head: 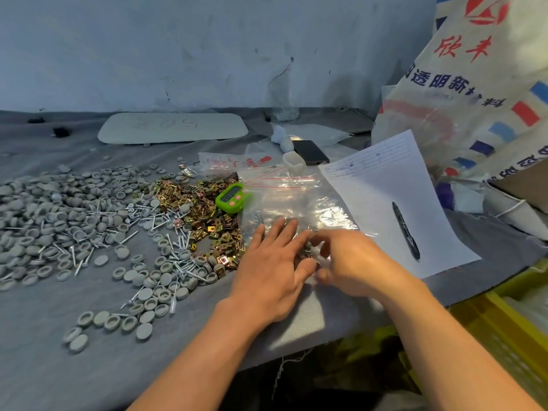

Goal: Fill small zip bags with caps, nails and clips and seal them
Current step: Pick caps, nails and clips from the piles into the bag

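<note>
Nearest, two bare forearms reach in over the front edge of the desk (89,366), which is covered in grey cloth. The left hand (272,271) lies flat, fingers straight and slightly spread, palm down on the near end of a heap of clear zip bags (296,197). The right hand (353,259) is just beside it, almost touching, with fingers curled and pinching a small zip bag (318,253) between the two hands; the bag is blurred, something pale shows in it, and what it is cannot be told. A yellow crate (504,321) sits low on the right, below the desk edge.

Left of the hands grey round caps (59,209) spread widely across the cloth, with silvery nails (89,253) scattered among them. Brass-coloured clips (207,209) form a dense heap between the caps and the bags. A green timer (232,197) lies at the far edge of the clips, touching the bag heap.

Right of the bags lies a sheet of paper (385,173) with a black pen (405,229) on it. Further back stand a small white cup (294,163) and a dark phone (311,152). A pale flat board (173,127) lies near the wall, and a printed woven sack (480,84) rises at the far right
</note>
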A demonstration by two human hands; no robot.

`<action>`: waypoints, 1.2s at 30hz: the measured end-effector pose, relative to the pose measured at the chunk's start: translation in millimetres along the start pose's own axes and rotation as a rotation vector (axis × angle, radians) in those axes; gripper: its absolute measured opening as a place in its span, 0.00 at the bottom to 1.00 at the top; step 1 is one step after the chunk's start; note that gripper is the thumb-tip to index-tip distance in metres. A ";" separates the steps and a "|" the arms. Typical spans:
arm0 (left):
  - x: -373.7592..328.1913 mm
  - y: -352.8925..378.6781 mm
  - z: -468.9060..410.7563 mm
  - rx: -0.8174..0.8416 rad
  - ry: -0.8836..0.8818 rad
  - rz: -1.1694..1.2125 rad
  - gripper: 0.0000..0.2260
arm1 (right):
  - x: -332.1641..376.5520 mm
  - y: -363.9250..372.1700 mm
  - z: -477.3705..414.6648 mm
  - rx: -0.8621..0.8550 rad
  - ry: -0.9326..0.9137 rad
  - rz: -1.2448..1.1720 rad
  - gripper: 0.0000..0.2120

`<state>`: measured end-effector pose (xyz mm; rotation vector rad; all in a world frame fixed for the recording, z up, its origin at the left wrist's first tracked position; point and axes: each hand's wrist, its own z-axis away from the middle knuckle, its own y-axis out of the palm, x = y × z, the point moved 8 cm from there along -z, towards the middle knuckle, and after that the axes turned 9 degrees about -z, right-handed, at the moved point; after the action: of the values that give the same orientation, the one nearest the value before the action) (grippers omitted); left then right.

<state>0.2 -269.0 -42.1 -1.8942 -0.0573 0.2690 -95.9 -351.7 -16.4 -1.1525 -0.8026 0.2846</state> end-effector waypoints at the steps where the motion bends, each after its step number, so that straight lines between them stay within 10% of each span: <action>1: 1.6 0.5 1.2 0.003 -0.011 0.003 0.27 | -4.6 -8.2 -4.1 -0.062 0.034 -0.083 0.19; 5: -4.6 -19.7 4.5 -0.123 -0.026 0.155 0.31 | -32.8 -50.0 2.6 -0.440 0.135 -0.592 0.10; 9: 4.6 -74.9 16.4 -0.558 -0.164 0.433 0.13 | 6.1 -69.1 20.1 -0.689 -0.066 -0.989 0.08; 26: 85.1 -133.8 78.5 -0.398 -0.383 -0.235 0.06 | 184.1 65.8 -20.9 0.192 0.060 -1.871 0.05; 32: 125.0 -148.7 103.9 -0.258 -0.576 -0.391 0.03 | 222.6 97.7 -18.3 0.442 0.080 -1.790 0.26; 36: 179.9 -160.6 140.7 -0.439 -0.832 0.076 0.04 | 227.3 95.4 -25.4 0.135 -0.018 -1.470 0.19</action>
<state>159.9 -53.8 36.5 -2.0870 -0.6477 1.1580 98.0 -197.5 -11.1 -0.2181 -1.4040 -0.8592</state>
